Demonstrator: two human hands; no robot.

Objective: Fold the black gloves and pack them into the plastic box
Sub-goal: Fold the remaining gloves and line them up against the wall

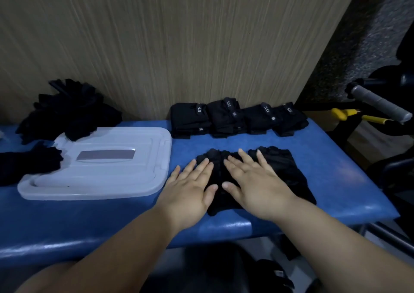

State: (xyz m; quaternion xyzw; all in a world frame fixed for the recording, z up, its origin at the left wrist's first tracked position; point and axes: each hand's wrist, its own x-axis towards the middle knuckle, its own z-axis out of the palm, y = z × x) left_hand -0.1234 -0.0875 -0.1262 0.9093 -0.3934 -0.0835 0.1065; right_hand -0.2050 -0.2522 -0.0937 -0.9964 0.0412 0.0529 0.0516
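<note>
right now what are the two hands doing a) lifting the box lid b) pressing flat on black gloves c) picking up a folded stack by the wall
b: the left hand and right hand lie flat, fingers straight, on the black gloves on the blue bench.

A translucent plastic box [100, 165] is pictured lidded. Black gloves [282, 169] are spread flat just right of it, four folded bundles [237, 119] are lined up beyond-right, and an unfolded heap [67, 109] is piled beyond-left.
</note>
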